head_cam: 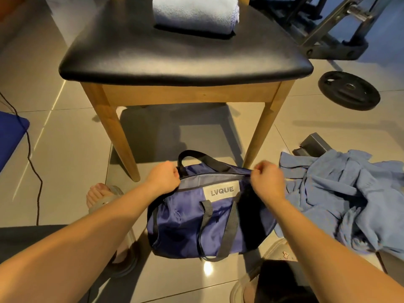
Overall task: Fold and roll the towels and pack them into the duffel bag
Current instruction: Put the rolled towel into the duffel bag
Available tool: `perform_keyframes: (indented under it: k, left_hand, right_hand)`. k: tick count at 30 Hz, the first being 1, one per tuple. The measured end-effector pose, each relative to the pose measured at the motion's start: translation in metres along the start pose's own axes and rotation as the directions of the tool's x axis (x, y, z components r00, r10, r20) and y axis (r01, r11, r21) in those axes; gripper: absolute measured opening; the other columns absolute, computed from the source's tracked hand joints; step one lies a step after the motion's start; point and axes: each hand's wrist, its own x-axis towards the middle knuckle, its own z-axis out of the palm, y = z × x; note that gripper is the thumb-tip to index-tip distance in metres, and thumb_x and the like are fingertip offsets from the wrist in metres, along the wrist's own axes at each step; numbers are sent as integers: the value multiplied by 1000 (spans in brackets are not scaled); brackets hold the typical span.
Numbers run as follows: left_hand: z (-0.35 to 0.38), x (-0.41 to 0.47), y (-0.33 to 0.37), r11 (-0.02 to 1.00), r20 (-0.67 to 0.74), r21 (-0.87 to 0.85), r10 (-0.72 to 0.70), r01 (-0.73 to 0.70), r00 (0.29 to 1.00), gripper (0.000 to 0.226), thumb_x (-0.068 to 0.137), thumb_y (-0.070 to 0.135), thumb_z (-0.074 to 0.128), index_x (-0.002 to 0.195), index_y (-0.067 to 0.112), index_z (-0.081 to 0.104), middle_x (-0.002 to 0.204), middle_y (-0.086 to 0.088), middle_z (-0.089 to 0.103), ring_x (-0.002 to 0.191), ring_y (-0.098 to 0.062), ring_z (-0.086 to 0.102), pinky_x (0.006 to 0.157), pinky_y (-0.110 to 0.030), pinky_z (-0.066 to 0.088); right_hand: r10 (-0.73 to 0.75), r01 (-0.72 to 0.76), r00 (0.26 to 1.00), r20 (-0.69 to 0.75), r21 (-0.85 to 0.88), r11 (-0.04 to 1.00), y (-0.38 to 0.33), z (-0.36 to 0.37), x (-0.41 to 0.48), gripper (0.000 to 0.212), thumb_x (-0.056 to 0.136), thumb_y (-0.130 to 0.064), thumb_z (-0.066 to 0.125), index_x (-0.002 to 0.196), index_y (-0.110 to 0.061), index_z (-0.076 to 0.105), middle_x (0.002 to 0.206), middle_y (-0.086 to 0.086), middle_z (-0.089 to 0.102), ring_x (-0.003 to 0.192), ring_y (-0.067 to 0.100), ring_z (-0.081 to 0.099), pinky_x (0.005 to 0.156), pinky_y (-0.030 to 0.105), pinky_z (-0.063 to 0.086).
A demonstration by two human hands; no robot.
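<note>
Nearest, at six o'clock: navy duffel bag [196, 219] on the floor tiles [65, 171], mouth partly parted, nothing visible inside. Left hand [162, 178] pinched shut on the bag's rim at its left end; right hand [265, 178] pinched on the zip line at the right end. At three o'clock, just beside the bag: crumpled blue towels [341, 197], unfolded, most of the work left. Farthest, at twelve o'clock: one rolled towel [194, 14] on the chair seat [175, 55], rolled but seemingly not yet packed.
</note>
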Motion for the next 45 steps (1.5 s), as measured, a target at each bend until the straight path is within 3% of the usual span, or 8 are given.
perform_keyframes:
  k: [5, 11, 22, 26, 33, 40, 43, 45]
  left_hand:
    - [1, 5, -9, 980, -53, -191, -63, 51, 997, 18, 85, 7, 60, 71, 7, 71, 72, -9, 71, 80, -30, 69, 73, -47, 60]
    - [4, -3, -4, 890, -20, -437, -153, 129, 988, 19, 91, -3, 56, 79, 5, 69, 67, -14, 72, 60, -32, 73, 67, -45, 63]
    - [46, -30, -11, 995, -117, -45, 84, -90, 990, 13, 85, -1, 52, 75, 8, 53, 72, -7, 58, 72, -30, 55, 66, -46, 44]
    - [58, -42, -7, 952, 67, 147, 263, -270, 962, 2, 92, 12, 55, 94, 12, 53, 91, -6, 54, 85, -31, 55, 70, -45, 43]
    - [69, -42, -18, 811, 253, 424, 321, -403, 913, 83, 81, 71, 64, 146, 23, 44, 138, 1, 56, 120, -23, 43, 106, -42, 35]
    - [71, -41, -32, 788, 168, 515, 293, -337, 941, 130, 69, 87, 61, 162, 13, 7, 170, -3, 6, 148, -27, 21, 123, -47, 19]
    - [73, -43, -39, 775, 141, 512, 350, -371, 926, 130, 69, 89, 59, 161, 11, 10, 170, -4, 10, 148, -27, 23, 122, -46, 22]
    - [75, -41, -43, 775, 129, 504, 370, -382, 920, 131, 69, 91, 55, 162, 11, 10, 170, -4, 10, 150, -27, 20, 122, -47, 22]
  right_hand:
    - [-381, 381, 767, 517, 111, 918, -49, 62, -33, 28, 100, -12, 46, 116, -13, 70, 121, 10, 69, 112, 32, 62, 95, 42, 50]
    - [-368, 510, 622, 692, -2, 860, -42, 92, -37, 34, 108, -30, 36, 129, -16, 59, 132, 12, 64, 118, 36, 57, 98, 47, 45]
    - [-33, 79, 466, 884, -4, 997, -26, 72, -89, 61, 107, -58, 20, 146, -25, 53, 152, 7, 50, 136, 28, 47, 110, 35, 31]
    - [16, -74, 457, 889, 20, 997, -15, 77, -96, 52, 111, -42, 27, 143, -11, 55, 149, 10, 52, 134, 26, 48, 106, 29, 30]
    - [12, -37, 514, 858, 8, 999, 1, 98, -95, 51, 110, -40, 28, 138, -7, 56, 144, 16, 54, 129, 32, 51, 109, 37, 35]
    - [-178, 182, 766, 618, 58, 982, -20, 104, -44, 32, 109, -21, 36, 104, 0, 60, 107, 21, 64, 100, 35, 58, 82, 39, 41]
    - [5, -138, 743, 669, 145, 980, -40, 123, -27, 24, 105, -16, 42, 89, -3, 54, 87, 15, 54, 86, 29, 49, 75, 37, 36]
    - [127, -522, 669, 732, 341, 782, -57, 136, -21, 22, 102, -27, 50, 102, -7, 59, 92, 8, 57, 90, 26, 52, 79, 39, 41]
